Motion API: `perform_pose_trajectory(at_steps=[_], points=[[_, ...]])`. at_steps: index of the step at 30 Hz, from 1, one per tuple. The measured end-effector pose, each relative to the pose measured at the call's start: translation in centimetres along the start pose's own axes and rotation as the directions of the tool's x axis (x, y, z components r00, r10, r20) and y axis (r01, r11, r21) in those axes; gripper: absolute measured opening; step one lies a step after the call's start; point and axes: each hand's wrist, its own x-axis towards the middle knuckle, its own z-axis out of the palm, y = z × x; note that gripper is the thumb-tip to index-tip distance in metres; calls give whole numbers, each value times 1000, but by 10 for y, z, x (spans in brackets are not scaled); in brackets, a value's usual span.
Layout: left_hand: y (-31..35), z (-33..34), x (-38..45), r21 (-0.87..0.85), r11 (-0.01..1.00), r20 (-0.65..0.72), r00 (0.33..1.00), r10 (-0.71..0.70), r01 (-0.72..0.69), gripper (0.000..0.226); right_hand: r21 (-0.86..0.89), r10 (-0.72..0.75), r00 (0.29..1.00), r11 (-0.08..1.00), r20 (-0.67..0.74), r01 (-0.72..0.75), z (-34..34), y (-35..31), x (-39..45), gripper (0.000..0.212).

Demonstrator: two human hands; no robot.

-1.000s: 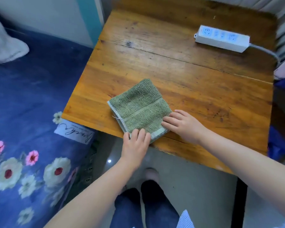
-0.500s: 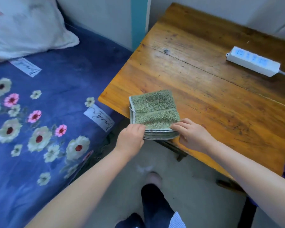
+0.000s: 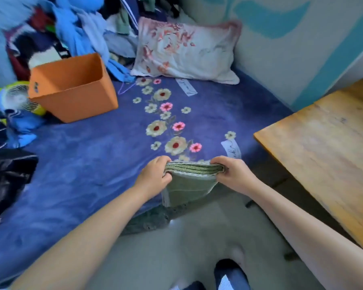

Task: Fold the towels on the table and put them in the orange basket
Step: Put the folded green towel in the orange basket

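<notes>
A folded green towel (image 3: 189, 185) hangs in the air over the near edge of the bed, held at its top corners. My left hand (image 3: 155, 174) grips its left corner and my right hand (image 3: 233, 172) grips its right corner. The orange basket (image 3: 76, 91) stands on the blue bed at the far left, well away from both hands, tilted and open at the top. Its inside is hidden from here. The wooden table (image 3: 327, 151) is at the right, with nothing on the part in view.
A blue floral bedspread (image 3: 113, 153) covers the bed. A flowered pillow (image 3: 187, 51) lies at the back, with a heap of clothes (image 3: 76, 26) behind the basket and a small fan (image 3: 17, 99) to its left. Dark fabric (image 3: 6, 176) sits at the left edge. My feet stand on grey floor (image 3: 176, 237).
The towel has been lifted off the table's edge by both hands and carried left over the bed. The view has swung left, bringing the orange basket into sight.
</notes>
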Motion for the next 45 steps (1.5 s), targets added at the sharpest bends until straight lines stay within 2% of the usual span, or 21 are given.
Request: perform_pose_trajectory(at_steps=[4,7,10,13,17,21,29,37,41,45], points=[[-53,-64,-39,-59,991,-112,985,-129,123,27,-12,-125,988,992,88,127,42,-72,29,42],[-85,-108,-62,-88,975,-230,948,-219,204,27,-40,-267,952,960,147,276,69,-124,55,50],[-106,-145,-70,-110,964,-317,911,-263,240,27,-83,-359,928,926,103,367,89,-166,85,48],[-127,-181,-67,-119,963,-380,885,-270,242,26,-90,-370,928,923,49,373,103,-205,116,41],[-162,-225,-43,-101,963,-437,859,-267,248,29,-98,-425,904,899,45,427,116,-249,173,38],[-205,-265,7,-148,948,-468,825,-317,281,29,-97,-439,897,892,44,441,128,-281,247,40],[-290,-348,137,-157,952,-456,835,-307,264,30,-84,-467,881,877,77,473,145,-327,422,35],[-373,-408,265,-102,959,-512,812,-279,265,31,-117,-505,863,858,-15,500,171,-359,577,38],[-413,-420,317,-188,943,-494,804,-331,273,42,-100,-484,874,873,-51,478,193,-363,633,37],[-462,-416,369,-441,859,-418,787,-453,260,51,-68,-422,904,906,-60,418,226,-351,687,37]])
